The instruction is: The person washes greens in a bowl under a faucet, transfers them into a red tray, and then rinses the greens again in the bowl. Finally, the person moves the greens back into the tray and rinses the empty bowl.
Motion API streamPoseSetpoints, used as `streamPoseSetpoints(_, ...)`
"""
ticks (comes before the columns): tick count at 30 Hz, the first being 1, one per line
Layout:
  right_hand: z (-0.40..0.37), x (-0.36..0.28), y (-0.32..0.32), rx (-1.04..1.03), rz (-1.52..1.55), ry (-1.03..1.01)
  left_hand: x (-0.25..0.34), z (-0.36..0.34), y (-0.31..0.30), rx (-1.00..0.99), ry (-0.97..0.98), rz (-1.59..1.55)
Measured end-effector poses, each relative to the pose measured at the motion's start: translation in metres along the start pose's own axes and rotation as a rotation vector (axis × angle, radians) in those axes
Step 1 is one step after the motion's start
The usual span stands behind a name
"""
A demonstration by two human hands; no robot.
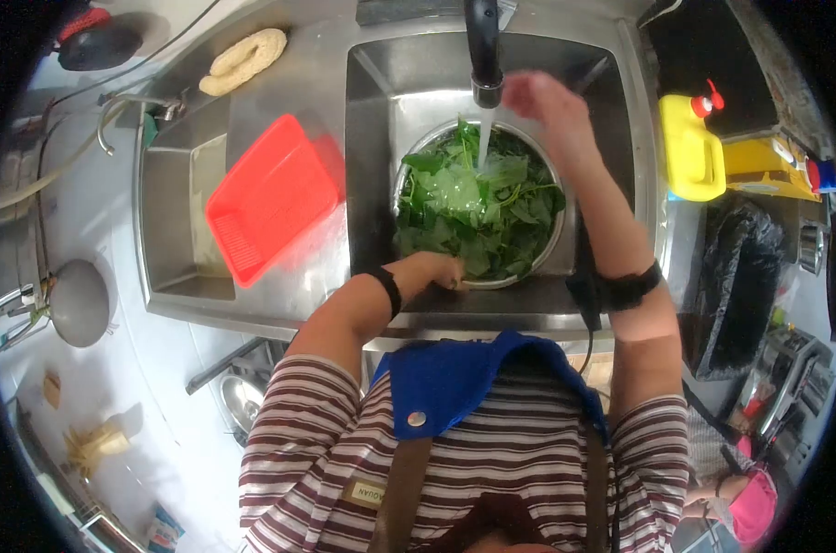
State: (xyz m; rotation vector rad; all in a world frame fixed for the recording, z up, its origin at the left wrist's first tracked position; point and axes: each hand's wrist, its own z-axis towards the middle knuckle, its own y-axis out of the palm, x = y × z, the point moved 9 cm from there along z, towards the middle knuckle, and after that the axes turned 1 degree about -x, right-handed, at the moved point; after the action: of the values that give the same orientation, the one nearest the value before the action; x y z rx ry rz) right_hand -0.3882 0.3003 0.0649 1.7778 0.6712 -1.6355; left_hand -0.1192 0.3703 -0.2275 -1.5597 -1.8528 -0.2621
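A round metal bowl full of wet leafy greens stands in the large sink basin. Water runs from the black faucet straight down onto the leaves. At the bowl's near edge, my left hand has its fingers closed over the rim. My right hand is raised right beside the faucet's spout, above the bowl's far side. Motion smears its fingers. Black bands wrap both of my forearms.
Left of the basin, a red plastic basket sits on the steel counter, with a loofah behind it. A smaller basin lies further left. On the right stand a yellow pump bottle and a black-lined bin. Another person's pink sleeve shows lower right.
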Motion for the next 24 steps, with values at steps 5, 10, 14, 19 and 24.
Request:
streamPoseSetpoints(5, -0.034, 0.186, -0.085, 0.081, -0.543, 0.396, -0.044, -0.019, -0.063, 0.718, 0.165, -0.497)
streamPoseSetpoints(10, -0.061, 0.287, -0.112, 0.136, -0.339, 0.587, -0.108, -0.113, -0.121, 1.236, -0.754, -0.81)
streamPoseSetpoints(14, -0.093, 0.346, -0.073, 0.059, -0.127, 1.033, -0.119, -0.053, -0.103, 0.921, -0.565, -1.587)
streamPoseSetpoints(19, -0.102, 0.371, -0.055, 0.012, 0.046, 1.085, -0.1, -0.032, -0.11, 0.969, -0.234, -2.0)
streamPoseSetpoints(24, -0.107, 0.294, -0.056, 0.061, 0.155, 0.933, -0.106, -0.051, -0.095, 1.026, -0.096, -1.815)
